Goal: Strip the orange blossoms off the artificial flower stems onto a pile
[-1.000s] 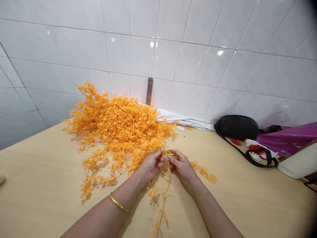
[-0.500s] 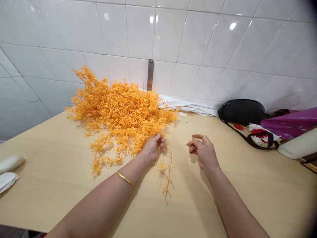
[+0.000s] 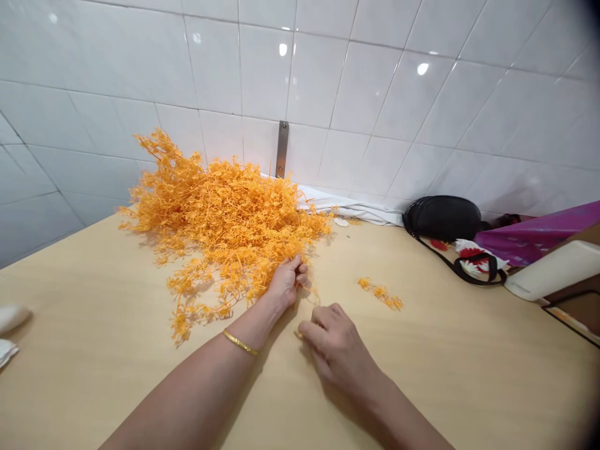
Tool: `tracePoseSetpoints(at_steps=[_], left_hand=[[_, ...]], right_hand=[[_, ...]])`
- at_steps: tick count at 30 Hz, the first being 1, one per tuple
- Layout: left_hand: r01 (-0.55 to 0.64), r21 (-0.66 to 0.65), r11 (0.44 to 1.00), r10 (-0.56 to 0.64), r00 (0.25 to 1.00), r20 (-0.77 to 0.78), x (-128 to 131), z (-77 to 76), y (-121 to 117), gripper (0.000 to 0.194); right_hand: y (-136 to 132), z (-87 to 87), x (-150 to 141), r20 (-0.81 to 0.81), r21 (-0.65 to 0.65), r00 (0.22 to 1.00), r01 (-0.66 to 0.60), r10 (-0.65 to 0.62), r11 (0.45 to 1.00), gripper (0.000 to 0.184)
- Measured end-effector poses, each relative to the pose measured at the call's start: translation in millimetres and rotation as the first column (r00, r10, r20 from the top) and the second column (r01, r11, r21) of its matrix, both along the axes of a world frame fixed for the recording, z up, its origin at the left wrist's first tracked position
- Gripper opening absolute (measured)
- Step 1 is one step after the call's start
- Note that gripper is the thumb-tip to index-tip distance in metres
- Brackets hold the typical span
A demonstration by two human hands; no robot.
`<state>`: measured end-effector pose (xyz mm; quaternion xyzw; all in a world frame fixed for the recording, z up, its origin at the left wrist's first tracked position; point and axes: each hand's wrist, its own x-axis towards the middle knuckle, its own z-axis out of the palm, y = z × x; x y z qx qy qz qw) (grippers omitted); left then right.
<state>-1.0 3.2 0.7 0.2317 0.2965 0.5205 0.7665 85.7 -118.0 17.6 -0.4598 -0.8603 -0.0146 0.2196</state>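
A large tangled heap of orange artificial flower sprigs [image 3: 225, 212] lies on the table. My left hand [image 3: 287, 280], with a gold bangle on the wrist, is closed at the heap's front right edge, pinching a thin orange sprig. My right hand [image 3: 335, 340] is just in front and to the right of it. Its fingers are closed on the lower part of that sprig, mostly hidden beneath them; a bit of orange shows at the fingertips. A short row of loose orange flower pieces [image 3: 380, 294] rests on the table beyond my right hand.
Against the tiled wall [image 3: 365, 81] are a white cloth [image 3: 347, 205] and a small white flower piece [image 3: 341, 222]. To the right sit a black bag [image 3: 443, 217], red and white flowers, purple fabric [image 3: 539, 234] and a cream cylindrical object [image 3: 553, 270]. White objects [image 3: 12, 319] lie far left.
My right hand has moved left and nearer me, closing over the sprig that hung from my left hand. Loose orange pieces now lie where it was. My left hand stays in place.
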Motion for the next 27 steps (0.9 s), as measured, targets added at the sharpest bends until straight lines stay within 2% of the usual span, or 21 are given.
tracePoseSetpoints(at_steps=[3, 5, 8, 10, 11, 13, 14, 16, 18, 22, 24, 27], left_hand=[[0.016, -0.039, 0.999, -0.018, 0.999, -0.038, 0.5, 1.8, 2.8, 0.025], [-0.01, -0.038, 0.999, 0.008, 0.999, -0.035, 1.5, 2.6, 4.5, 0.025], [-0.038, -0.02, 0.999, 0.038, 0.999, -0.024, 2.7, 1.8, 3.5, 0.026], [0.016, 0.021, 1.0, -0.016, 1.0, -0.008, 3.1, -0.1, -0.8, 0.023], [0.061, 0.039, 0.997, -0.061, 0.998, 0.003, 3.1, -1.1, -3.8, 0.02], [0.162, 0.05, 0.986, -0.163, 0.986, 0.022, 2.7, -2.5, -10.1, 0.012], [0.204, 0.044, 0.978, -0.205, 0.978, 0.032, 2.5, -2.8, -13.0, 0.008], [0.25, 0.043, 0.967, -0.252, 0.966, 0.051, 2.0, -2.7, -17.0, 0.003], [0.27, 0.054, 0.961, -0.274, 0.958, 0.083, 2.0, -2.4, -18.4, 0.009], [0.255, 0.037, 0.966, -0.257, 0.962, 0.092, 3.2, -3.2, -15.1, 0.015], [0.226, 0.014, 0.974, -0.227, 0.973, 0.043, 4.0, -4.0, -12.6, 0.011], [0.212, -0.002, 0.977, -0.212, 0.977, -0.006, 5.0, -4.2, -10.0, 0.007]], right_hand=[[-24.7, 12.4, 3.5, -0.124, 0.033, 0.986, -0.106, 0.109, 0.994, 0.018], [-46.2, 25.3, 8.9, -0.209, 0.034, 0.972, -0.103, 0.108, 0.994, 0.019], [-63.5, 41.8, 24.2, -0.256, 0.039, 0.967, -0.006, 0.016, 0.999, 0.015], [-55.0, 44.2, 42.1, -0.267, 0.05, 0.958, 0.124, -0.106, 0.991, 0.013], [-45.1, 41.7, 53.4, -0.281, 0.062, 0.943, 0.203, -0.178, 0.977, 0.013], [-18.7, 29.4, 77.9, -0.251, 0.017, 0.879, 0.424, -0.406, 0.906, 0.015], [-4.6, 20.7, 89.4, -0.214, 0.012, 0.867, 0.462, -0.45, 0.887, 0.015], [20.8, 1.6, 107.0, -0.138, 0.024, 0.869, 0.483, -0.475, 0.875, 0.017], [39.4, -15.4, 116.8, -0.072, 0.07, 0.879, 0.475, -0.471, 0.877, 0.021], [55.4, -35.8, 130.3, 0.067, 0.139, 0.874, 0.47, -0.482, 0.872, 0.022], [55.4, -39.4, 142.1, 0.143, 0.162, 0.802, 0.559, -0.58, 0.813, 0.022], [49.6, -36.1, 159.7, 0.25, 0.191, 0.596, 0.742, -0.763, 0.642, 0.018]])
